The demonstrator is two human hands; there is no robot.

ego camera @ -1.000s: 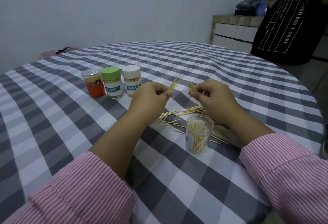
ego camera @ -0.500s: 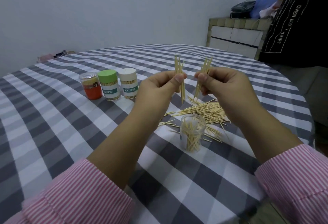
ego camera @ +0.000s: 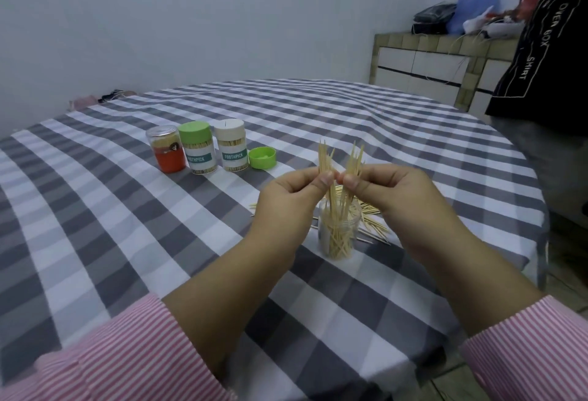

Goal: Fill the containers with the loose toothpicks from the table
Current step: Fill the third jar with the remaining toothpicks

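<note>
My left hand (ego camera: 291,197) pinches a small upright bunch of toothpicks (ego camera: 325,159). My right hand (ego camera: 394,197) pinches a second upright bunch (ego camera: 355,160) beside it. Both bunches stand with their lower ends in the mouth of an open clear container (ego camera: 339,235), which holds several toothpicks. Loose toothpicks (ego camera: 372,221) lie on the checked tablecloth behind and to the right of that container, partly hidden by my right hand.
Three closed containers stand at the back left: a red one (ego camera: 167,154), a green-lidded one (ego camera: 197,149), a white-lidded one (ego camera: 231,146). A loose green lid (ego camera: 262,158) lies beside them. A person in a black shirt (ego camera: 547,50) stands at the table's far right edge.
Both hands have come closer together and lowered their toothpick bunches over the clear container, so the lower ends now enter its mouth. The view has tilted, revealing the loose green lid.
</note>
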